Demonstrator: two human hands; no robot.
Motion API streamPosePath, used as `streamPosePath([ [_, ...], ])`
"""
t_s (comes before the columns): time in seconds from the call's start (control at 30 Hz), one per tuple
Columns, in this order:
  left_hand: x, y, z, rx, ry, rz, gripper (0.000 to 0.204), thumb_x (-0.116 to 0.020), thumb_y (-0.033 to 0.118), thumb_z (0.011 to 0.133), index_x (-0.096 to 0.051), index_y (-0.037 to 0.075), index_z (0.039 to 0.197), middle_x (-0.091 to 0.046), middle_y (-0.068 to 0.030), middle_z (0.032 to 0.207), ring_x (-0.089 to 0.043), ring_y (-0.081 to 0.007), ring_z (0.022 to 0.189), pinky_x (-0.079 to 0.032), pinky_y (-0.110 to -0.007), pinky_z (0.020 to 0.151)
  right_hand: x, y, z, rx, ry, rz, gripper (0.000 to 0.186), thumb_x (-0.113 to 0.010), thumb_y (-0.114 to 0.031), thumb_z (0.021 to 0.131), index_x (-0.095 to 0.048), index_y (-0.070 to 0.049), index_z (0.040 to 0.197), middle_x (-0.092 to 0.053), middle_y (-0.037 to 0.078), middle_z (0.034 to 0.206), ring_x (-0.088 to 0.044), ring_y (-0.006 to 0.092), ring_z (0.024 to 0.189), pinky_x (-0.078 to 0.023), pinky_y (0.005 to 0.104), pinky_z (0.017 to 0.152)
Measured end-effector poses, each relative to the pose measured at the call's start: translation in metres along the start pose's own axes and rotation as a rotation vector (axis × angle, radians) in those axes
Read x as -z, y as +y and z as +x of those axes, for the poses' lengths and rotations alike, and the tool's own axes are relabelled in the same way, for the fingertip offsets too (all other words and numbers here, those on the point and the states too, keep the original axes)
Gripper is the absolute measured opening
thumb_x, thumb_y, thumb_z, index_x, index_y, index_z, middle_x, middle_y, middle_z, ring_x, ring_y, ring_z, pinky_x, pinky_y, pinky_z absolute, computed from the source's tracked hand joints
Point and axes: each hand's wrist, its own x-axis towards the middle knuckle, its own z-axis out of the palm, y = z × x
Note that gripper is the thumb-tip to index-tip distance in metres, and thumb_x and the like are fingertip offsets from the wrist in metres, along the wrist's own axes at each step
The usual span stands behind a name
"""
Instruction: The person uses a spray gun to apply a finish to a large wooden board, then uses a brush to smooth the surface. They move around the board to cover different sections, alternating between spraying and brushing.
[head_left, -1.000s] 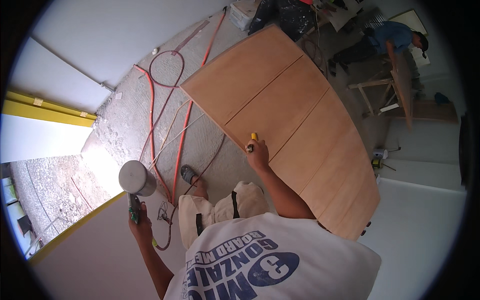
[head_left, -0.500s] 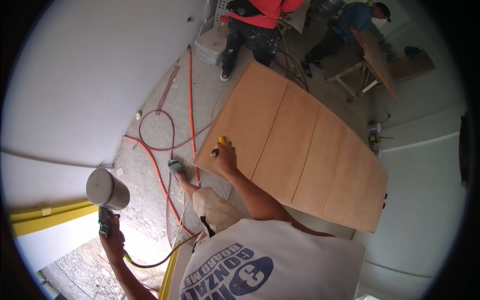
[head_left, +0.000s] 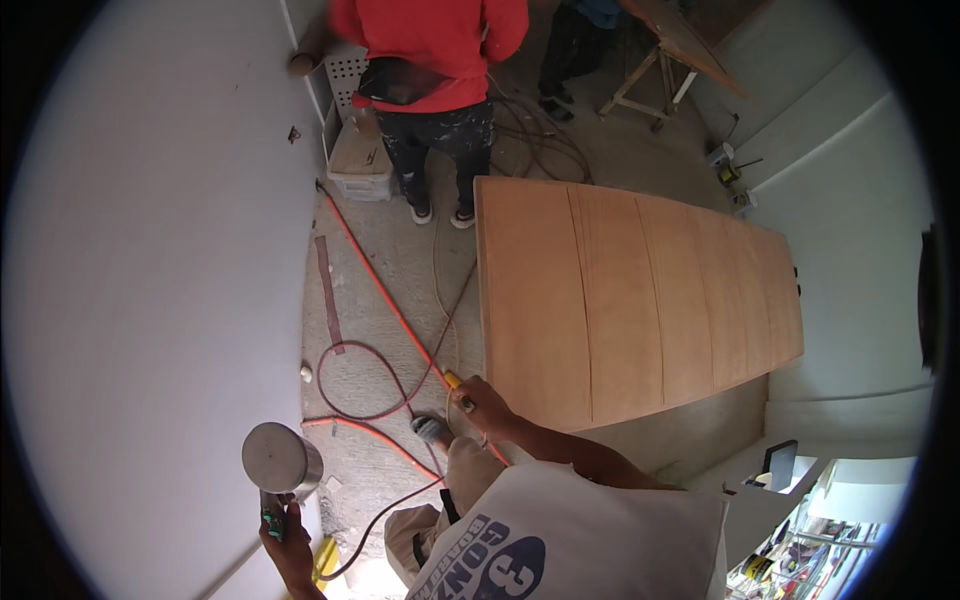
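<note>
My left hand [head_left: 290, 545] is closed round the grip of a spray gun [head_left: 271, 512]. A round silver metal cup [head_left: 278, 458] sits on top of the gun, and a thin dark-red hose [head_left: 375, 520] runs off from beneath it. In my right hand [head_left: 484, 408] is a small yellow tool [head_left: 453, 380] with a dark round end; its exact kind does not show. This hand is close to the near-left corner of a large brown wooden panel [head_left: 630, 300] with grooves across it, apart from its surface.
Orange hose [head_left: 375, 270] and looped dark-red hose [head_left: 322, 375] cross the concrete floor by my foot. A person in a red top [head_left: 430, 50] stands beyond the panel, near a white plastic box [head_left: 360, 180]. Another person's legs [head_left: 565, 60] show beside a wooden trestle [head_left: 640, 90]. White wall lies left.
The view has turned and moved forward, bringing the person in red closer. My right hand, earlier over the panel, is now off its left edge. Both hands keep their holds.
</note>
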Motion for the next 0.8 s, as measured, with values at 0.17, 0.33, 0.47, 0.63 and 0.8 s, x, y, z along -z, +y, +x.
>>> streamPosePath([
  [0.17, 0.025, -0.006, 0.092, -0.288, -0.151, 0.159, 0.037, -0.069, 0.022, 0.103, -0.067, 0.002, 0.134, -0.062, 0.0017, 0.078, -0.038, -0.0047, 0.053, -0.03, -0.026, 0.045, 0.046, 0.009, -0.014, -0.601, 0.295, -0.642, 0.027, -0.071, -0.014, 0.083, -0.07, -0.012, 0.11, -0.059, 0.02, 0.113, -0.064, 0.0448, 0.1, -0.056, 0.0555, 0.085],
  [0.33, -0.008, 0.002, 0.18, -0.601, -0.276, -0.058, 0.036, -0.068, 0.017, 0.103, -0.066, -0.002, 0.134, -0.064, -0.0017, 0.084, -0.045, -0.0084, 0.056, -0.035, -0.029, 0.046, -0.04, 0.022, -0.087, -0.769, -0.112, 0.415, 0.037, -0.071, -0.047, 0.093, -0.073, -0.019, 0.117, -0.066, 0.02, 0.109, -0.067, 0.0382, 0.106, -0.053, 0.0502, 0.091],
  [0.47, 0.007, 0.056, 0.197, -0.291, -0.426, 0.172, 0.032, -0.069, 0.016, 0.101, -0.069, -0.003, 0.126, -0.074, -0.0162, 0.103, -0.063, -0.0243, 0.083, -0.051, -0.04, 0.072, -0.061, -0.032, -0.109, -0.692, 0.264, -0.124, 0.048, -0.071, -0.051, 0.093, -0.071, -0.01, 0.119, -0.065, 0.024, 0.112, -0.065, 0.0404, 0.109, -0.052, 0.0486, 0.094],
  [0.63, 0.026, 0.076, 0.294, -0.372, -0.614, 0.134, 0.026, -0.071, 0.013, 0.098, -0.067, 0.0, 0.12, -0.065, -0.0064, 0.086, -0.054, -0.0148, 0.06, -0.043, -0.032, 0.053, -0.065, -0.087, -0.114, -1.076, 0.303, -0.224, 0.064, -0.069, -0.06, 0.091, -0.075, 0.004, 0.095, -0.075, 0.027, 0.093, -0.073, 0.0426, 0.092, -0.057, 0.0487, 0.084],
  [0.8, 0.037, 0.154, 0.357, -0.386, -0.71, 0.143, 0.031, -0.074, 0.021, 0.097, -0.064, -0.001, 0.117, -0.059, -0.0021, 0.067, -0.052, -0.0117, 0.048, -0.042, -0.031, 0.045, -0.093, -0.134, -0.15, -1.294, 0.495, 0.26, 0.062, -0.073, -0.057, 0.093, -0.073, 0.005, 0.087, -0.074, 0.018, 0.078, -0.074, 0.0301, 0.069, -0.059, 0.0441, 0.069],
])
